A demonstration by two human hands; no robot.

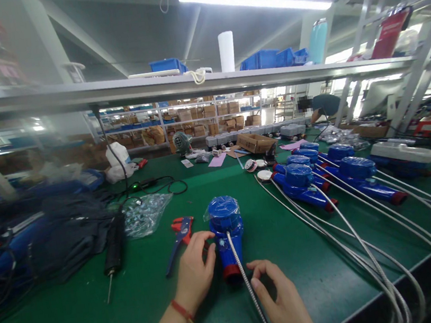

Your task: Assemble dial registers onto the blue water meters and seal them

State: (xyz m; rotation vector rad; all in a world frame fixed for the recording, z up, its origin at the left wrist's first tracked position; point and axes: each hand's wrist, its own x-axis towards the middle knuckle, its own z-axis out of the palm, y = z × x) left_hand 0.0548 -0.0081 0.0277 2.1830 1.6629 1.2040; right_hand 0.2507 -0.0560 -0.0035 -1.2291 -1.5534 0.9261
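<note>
A blue meter [223, 215] with a plastic-wrapped round top and a red end stands in the middle of the green table. From its front a ribbed metal cable [244, 277] runs down toward the table's near edge. My left hand [198, 265] is at the meter's left side, thumb and forefinger apart, with nothing visible between them. To the right of the cable my right hand [276, 294] is curved with its fingers apart, holding nothing. Red and blue pliers [180, 236] lie just left of the meter, partly behind my left hand.
Several blue meters [298, 176] with long cables [356, 248] lie at the right. An electric screwdriver [113, 250], a bag of small parts [146, 214] and dark cloth [65, 236] are at the left. A shelf [109, 91] crosses above; a person [326, 106] is at the back right.
</note>
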